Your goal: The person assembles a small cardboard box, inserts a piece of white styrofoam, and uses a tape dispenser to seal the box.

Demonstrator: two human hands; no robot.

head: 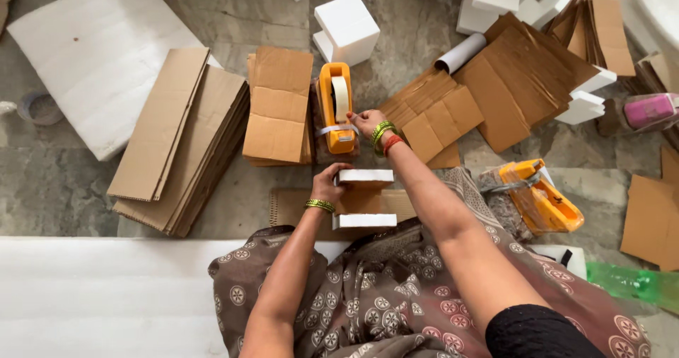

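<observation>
Patterned brown cloth [396,301] covers the person's lap at the bottom of the head view, and both bare arms reach forward from it over a grey stone floor [64,188]. Of the two hands, the left hand [327,182] is closed on the near-left corner of a small package [362,201], a brown cardboard wrap capped at its far and near ends by white foam slabs, which rests on a flat cardboard sheet just in front of the knees. Beyond it the right hand [366,122], bangles at the wrist, pinches narrow on the strip of clear tape drawn from an orange tape dispenser [335,107] that sits between the package and a white foam block [348,27]. Left of the dispenser lies a stack of small folded cardboard pieces [279,107], and further left a taller pile of long cardboard sheets [182,137] leans against a large white foam sheet [92,61]. Right of the hand, loose cardboard flaps [495,89] spread out among more white foam pieces. A second orange dispenser [541,197] lies near the right elbow, a pink object [649,110] sits at the right edge, and a green plastic bottle [633,281] lies at the lower right.
</observation>
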